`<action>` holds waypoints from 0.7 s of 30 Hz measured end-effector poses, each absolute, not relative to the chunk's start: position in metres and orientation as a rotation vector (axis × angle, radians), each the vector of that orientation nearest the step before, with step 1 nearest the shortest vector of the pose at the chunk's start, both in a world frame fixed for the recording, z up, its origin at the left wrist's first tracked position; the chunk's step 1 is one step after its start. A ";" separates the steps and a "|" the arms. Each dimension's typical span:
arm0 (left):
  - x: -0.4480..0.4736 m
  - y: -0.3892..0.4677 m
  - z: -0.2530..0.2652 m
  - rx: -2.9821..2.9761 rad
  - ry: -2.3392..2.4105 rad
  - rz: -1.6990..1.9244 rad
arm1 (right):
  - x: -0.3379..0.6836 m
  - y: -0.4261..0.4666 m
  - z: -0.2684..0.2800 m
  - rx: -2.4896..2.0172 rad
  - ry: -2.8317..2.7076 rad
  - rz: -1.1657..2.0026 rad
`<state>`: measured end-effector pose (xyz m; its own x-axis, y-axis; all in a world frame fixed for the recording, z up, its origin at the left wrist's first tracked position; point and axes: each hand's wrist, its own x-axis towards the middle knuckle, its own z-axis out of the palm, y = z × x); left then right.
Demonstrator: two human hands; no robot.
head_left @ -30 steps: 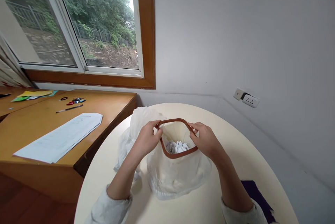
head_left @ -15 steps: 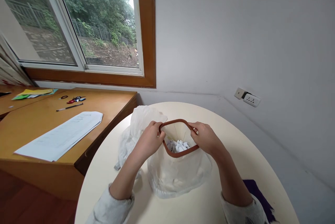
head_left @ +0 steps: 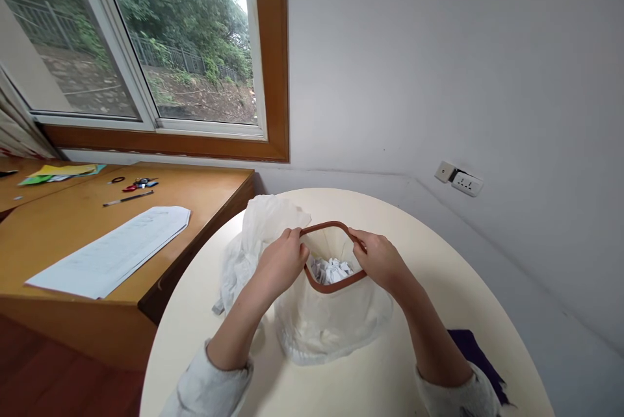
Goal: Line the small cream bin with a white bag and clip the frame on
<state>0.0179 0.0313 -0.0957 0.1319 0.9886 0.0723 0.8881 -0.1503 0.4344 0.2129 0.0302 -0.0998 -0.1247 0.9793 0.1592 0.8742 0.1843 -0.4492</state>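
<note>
A small trash bin, lined with a thin white plastic bag, stands on the round table with the bag hanging down around its outside. On its mouth sits a rounded-square brown rim ring. My left hand is closed on the ring's left side, thumb toward the inner edge. Gripping the opposite side is my right hand, its fingers over the ring. Crumpled white paper lies inside the bin. Just behind my left hand rests a loose heap of white plastic bags.
The cream round table meets the wall at the back. A dark purple cloth lies near my right forearm. On the wooden desk at left are paper sheets, a pen and red-handled scissors. A socket is on the wall.
Both hands keep hold of the rim ring, with only slight shifts of the fingers. The whole view has moved very slightly; the bin stays in place.
</note>
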 end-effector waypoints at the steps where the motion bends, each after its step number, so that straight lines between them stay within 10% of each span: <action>1: 0.018 0.031 -0.096 2.124 1.834 0.497 | 0.213 0.030 -0.100 -1.758 -2.046 0.349; 21: -0.025 0.038 -0.172 2.220 1.946 0.834 | 0.207 -0.026 -0.123 -1.277 -2.282 -0.176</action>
